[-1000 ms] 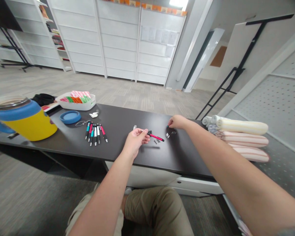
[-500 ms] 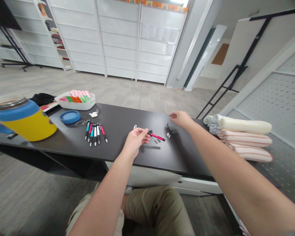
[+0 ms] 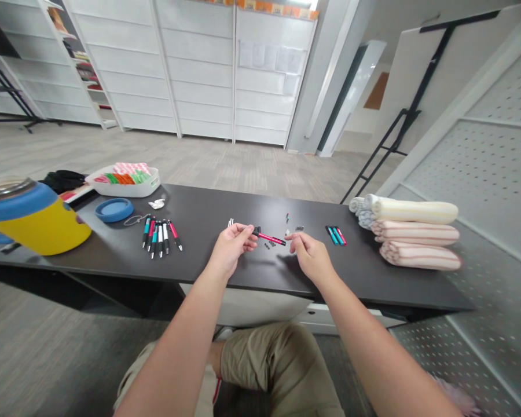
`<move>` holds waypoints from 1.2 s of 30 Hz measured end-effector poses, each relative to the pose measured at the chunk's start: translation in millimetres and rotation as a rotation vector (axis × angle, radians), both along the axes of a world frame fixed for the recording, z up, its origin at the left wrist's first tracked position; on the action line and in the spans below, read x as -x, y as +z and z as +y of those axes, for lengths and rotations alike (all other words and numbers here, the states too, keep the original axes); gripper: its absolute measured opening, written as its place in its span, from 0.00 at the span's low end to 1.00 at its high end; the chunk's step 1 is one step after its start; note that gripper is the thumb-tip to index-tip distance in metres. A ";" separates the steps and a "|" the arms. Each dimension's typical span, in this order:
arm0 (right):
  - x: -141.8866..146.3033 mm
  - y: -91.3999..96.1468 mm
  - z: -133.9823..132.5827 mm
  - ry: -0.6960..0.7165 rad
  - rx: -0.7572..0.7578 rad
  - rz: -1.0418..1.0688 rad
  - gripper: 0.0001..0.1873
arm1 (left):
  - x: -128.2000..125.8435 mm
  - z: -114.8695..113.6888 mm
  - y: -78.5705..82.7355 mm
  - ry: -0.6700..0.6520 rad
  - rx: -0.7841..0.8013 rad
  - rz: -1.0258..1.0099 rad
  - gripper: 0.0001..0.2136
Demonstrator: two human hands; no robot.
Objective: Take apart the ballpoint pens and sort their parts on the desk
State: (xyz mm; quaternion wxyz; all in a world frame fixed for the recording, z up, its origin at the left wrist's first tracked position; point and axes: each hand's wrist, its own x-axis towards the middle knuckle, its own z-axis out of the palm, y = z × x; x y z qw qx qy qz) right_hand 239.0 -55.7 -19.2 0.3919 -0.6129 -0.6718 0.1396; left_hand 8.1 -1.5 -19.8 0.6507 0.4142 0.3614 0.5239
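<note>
My left hand [image 3: 231, 247] is closed on a pink pen [image 3: 267, 236] with a black clip, held just above the dark table [image 3: 208, 263]. My right hand [image 3: 309, 255] is beside the pen's tip, fingers pinched together; what they hold is too small to make out. Small pen parts [image 3: 269, 246] lie on the table under the pen, and a few more parts [image 3: 293, 223] lie further back. Two white pieces [image 3: 230, 222] sit behind my left hand.
Several assembled pens [image 3: 158, 231] lie in a row at the left, and three more pens [image 3: 336, 235] at the right. A yellow and blue jug [image 3: 30, 217], blue lid [image 3: 113, 209], white tray [image 3: 124, 179] and rolled striped towels [image 3: 410, 231] stand around.
My right hand has drawn back from the far parts to the pen's tip. The view has shifted, showing three pens at the right. My left hand has kept its hold on the pink pen.
</note>
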 end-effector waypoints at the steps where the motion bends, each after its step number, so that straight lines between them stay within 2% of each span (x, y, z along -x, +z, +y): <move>1: -1.9 -0.2 1.3 -0.029 -0.024 0.000 0.26 | 0.2 -0.9 0.1 -0.005 -0.006 0.006 0.20; 4: -12.8 9.9 19.3 -0.123 -0.074 -0.114 0.22 | 0.5 -2.0 -0.2 -0.013 -0.012 0.019 0.20; 8: -31.0 35.1 67.1 -0.168 0.040 -0.423 0.15 | -1.0 1.4 -1.8 -0.018 -0.005 0.038 0.21; 12: -30.9 49.8 113.0 -0.219 0.279 -0.621 0.21 | -2.2 5.1 -2.4 -0.025 0.005 0.041 0.21; 14: -23.0 50.4 129.1 -0.247 0.368 -0.702 0.25 | -2.1 5.9 -2.2 -0.023 0.014 0.039 0.20; 16: -14.1 48.2 140.7 -0.266 0.424 -0.758 0.26 | -1.8 6.3 -2.1 -0.025 0.019 0.037 0.20; 22: -5.2 39.2 160.6 -0.277 0.466 -0.786 0.14 | -1.7 7.5 -3.8 -0.036 0.023 0.042 0.18; 28: -9.2 36.9 171.3 -0.263 0.477 -0.780 0.10 | -2.1 7.9 -4.0 -0.041 0.024 0.055 0.17; 31: -8.9 36.6 175.5 -0.201 0.460 -0.772 0.09 | -2.1 7.8 -3.9 -0.038 0.022 0.054 0.17; 36: -9.0 33.3 176.7 -0.005 0.419 -0.724 0.09 | -2.4 7.8 -4.5 -0.034 0.028 0.051 0.17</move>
